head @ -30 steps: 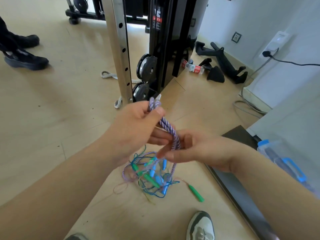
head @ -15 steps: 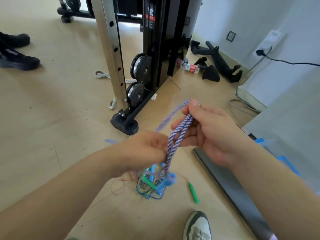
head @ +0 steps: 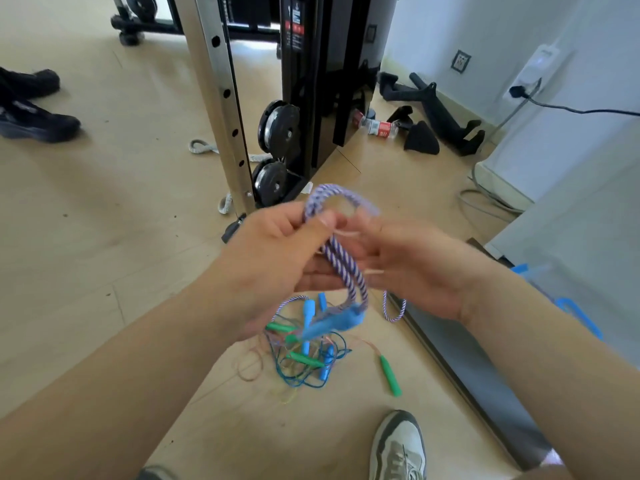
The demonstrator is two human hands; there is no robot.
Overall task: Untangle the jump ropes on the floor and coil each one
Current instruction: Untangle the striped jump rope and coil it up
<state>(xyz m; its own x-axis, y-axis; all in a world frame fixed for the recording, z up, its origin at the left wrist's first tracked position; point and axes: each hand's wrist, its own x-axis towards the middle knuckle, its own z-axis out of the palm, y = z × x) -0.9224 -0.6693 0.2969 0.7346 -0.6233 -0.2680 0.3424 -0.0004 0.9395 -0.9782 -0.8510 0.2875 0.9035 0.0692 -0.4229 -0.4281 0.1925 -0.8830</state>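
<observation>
Pale wooden floor (head: 104, 237) fills the frame, with a black-and-steel weight machine (head: 311, 81) at upper centre. At mid-frame the left hand (head: 273, 261) pinches a doubled purple-and-white braided jump rope (head: 346, 271). The right hand (head: 419, 271) holds its blurred fingers loosely straight beside the rope's loop. Below lies a tangle of thin blue and green-handled ropes (head: 304, 362).

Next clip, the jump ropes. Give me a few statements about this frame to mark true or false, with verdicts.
1. The left hand grips the purple-and-white braided rope. True.
2. A blue handle hangs at that rope's lower end. True.
3. The floor pile is sorted into neat coils. False: its thin ropes and blue and green handles lie tangled together.
4. The lone green handle lies in the middle of the pile. False: it lies apart, to the pile's right.
5. The bottle stands upright. False: it lies on its side.
</observation>
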